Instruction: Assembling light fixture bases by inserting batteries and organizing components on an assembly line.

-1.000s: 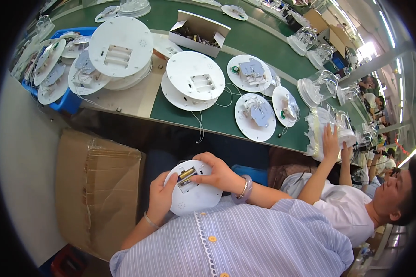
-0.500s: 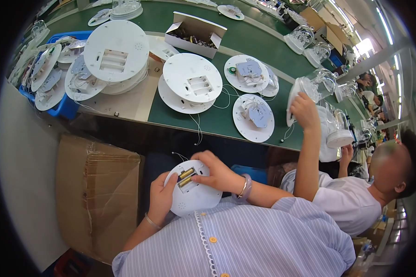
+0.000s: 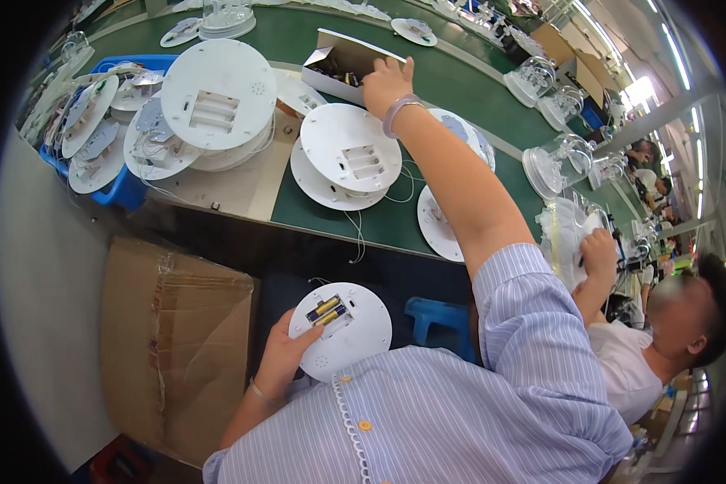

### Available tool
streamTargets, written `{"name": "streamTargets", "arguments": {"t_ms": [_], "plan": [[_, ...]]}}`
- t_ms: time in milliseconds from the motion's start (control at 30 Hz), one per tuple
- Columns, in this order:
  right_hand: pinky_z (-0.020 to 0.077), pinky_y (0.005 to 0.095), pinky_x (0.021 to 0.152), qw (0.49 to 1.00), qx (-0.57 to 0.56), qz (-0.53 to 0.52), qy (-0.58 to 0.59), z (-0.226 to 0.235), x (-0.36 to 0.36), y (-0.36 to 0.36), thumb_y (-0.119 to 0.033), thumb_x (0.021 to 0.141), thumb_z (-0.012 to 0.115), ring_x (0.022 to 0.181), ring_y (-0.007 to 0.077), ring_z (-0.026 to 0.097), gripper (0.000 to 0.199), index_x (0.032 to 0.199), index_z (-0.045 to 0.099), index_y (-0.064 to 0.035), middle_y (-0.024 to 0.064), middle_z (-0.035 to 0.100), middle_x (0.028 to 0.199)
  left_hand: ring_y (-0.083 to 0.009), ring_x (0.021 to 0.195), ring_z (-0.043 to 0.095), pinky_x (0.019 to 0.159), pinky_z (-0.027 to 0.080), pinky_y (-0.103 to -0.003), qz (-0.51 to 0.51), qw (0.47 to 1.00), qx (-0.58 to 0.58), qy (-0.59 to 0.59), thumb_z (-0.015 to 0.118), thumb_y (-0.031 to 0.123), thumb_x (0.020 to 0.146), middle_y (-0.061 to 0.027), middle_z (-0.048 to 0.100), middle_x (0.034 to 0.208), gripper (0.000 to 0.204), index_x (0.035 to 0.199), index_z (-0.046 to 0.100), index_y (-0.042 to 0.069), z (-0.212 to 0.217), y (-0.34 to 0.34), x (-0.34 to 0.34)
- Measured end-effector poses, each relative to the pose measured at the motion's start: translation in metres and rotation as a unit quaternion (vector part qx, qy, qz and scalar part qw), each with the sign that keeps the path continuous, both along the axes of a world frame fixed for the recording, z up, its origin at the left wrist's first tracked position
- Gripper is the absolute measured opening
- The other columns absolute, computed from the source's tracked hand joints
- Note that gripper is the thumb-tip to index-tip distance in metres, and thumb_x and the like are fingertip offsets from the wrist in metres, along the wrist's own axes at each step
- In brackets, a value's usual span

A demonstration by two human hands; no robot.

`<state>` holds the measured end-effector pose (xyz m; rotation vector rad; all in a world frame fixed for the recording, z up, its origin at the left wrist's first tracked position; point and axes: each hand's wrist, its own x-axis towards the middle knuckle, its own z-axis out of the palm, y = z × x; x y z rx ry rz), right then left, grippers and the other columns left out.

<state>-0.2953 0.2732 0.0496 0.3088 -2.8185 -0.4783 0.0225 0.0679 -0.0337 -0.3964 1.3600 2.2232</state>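
My left hand (image 3: 281,352) grips the edge of a round white lamp base (image 3: 355,343) in front of my chest, thumb beside its battery bay. Two gold-and-dark batteries (image 3: 326,310) lie side by side in that bay, and a thin wire sticks out behind the disc. My right arm is stretched across the bench. At its end my right hand (image 3: 389,87) reaches over the rim of a white carton (image 3: 331,84) of small loose batteries (image 3: 348,77). Its fingers are apart, some tips hidden by the carton, and no battery shows in them.
Stacked white bases (image 3: 218,97) stand at the left beside a blue bin (image 3: 121,189) full of more. Another stack (image 3: 351,153) sits mid-bench. Clear domes (image 3: 552,169) line the right. A co-worker's hand (image 3: 598,254) is near. Below are a cardboard box (image 3: 194,339) and blue stool (image 3: 440,319).
My right hand has left the base and moved up and forward to the battery carton. My left hand keeps hold of the base. The co-worker's hand has let go of a clear dome.
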Motion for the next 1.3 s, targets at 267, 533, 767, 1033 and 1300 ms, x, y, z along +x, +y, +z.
{"name": "streamTargets", "arguments": {"t_ms": [267,533,767,1033,1300], "plan": [[0.0238,0.0552,0.088,0.984,-0.175,0.006,0.027,-0.024,-0.022,0.000,-0.034,0.073,0.053,0.103,0.0274,0.041,0.022,0.089,0.063,-0.0248,0.0038,0.053,0.101,-0.0146,0.088,0.052,0.077,0.043,-0.026,0.014,0.998,0.051,-0.022,0.056,0.000,0.074,-0.0082,0.054,0.099,0.040,0.112,0.042,0.000,-0.009,-0.002,0.005],[0.0396,0.0409,0.074,0.941,-0.318,0.077,0.089,-0.001,-0.018,-0.001,-0.026,0.078,0.050,0.081,0.0305,0.054,0.024,0.090,0.054,-0.0058,0.0160,0.057,0.084,-0.0167,0.094,0.051,0.081,0.042,-0.027,0.163,0.978,0.121,0.041,0.053,0.001,0.076,-0.0104,0.051,0.105,0.041,0.115,0.038,0.000,0.017,-0.011,-0.017],[0.0435,0.0286,0.066,0.781,-0.601,0.139,-0.098,0.050,0.085,-0.046,-0.026,0.084,0.045,0.077,0.0223,0.057,0.025,0.093,0.049,-0.0032,0.0119,0.060,0.082,-0.0146,0.093,0.051,0.078,0.043,-0.025,0.207,0.967,0.102,0.112,0.053,0.001,0.076,-0.0098,0.051,0.104,0.043,0.116,0.037,0.001,0.031,-0.012,-0.014],[0.0419,0.0291,0.050,0.815,-0.459,0.286,-0.206,0.017,0.228,-0.058,-0.017,0.066,0.066,0.056,0.0207,0.052,0.022,0.075,0.050,-0.0052,0.0074,0.052,0.064,-0.0131,0.096,0.049,0.080,0.042,-0.025,0.246,0.953,0.079,0.156,0.047,0.002,0.080,-0.0098,0.047,0.110,0.045,0.121,0.029,0.002,0.031,0.015,-0.019],[0.0380,0.0302,0.059,0.852,-0.376,0.352,-0.095,-0.008,0.252,-0.062,-0.014,0.067,0.062,0.064,0.0196,0.048,0.023,0.089,0.059,-0.0090,0.0050,0.051,0.072,-0.0107,0.095,0.047,0.081,0.040,-0.024,0.263,0.947,0.084,0.164,0.045,0.014,0.086,-0.0082,0.047,0.107,0.037,0.118,0.032,0.003,0.031,0.021,-0.016]]}}
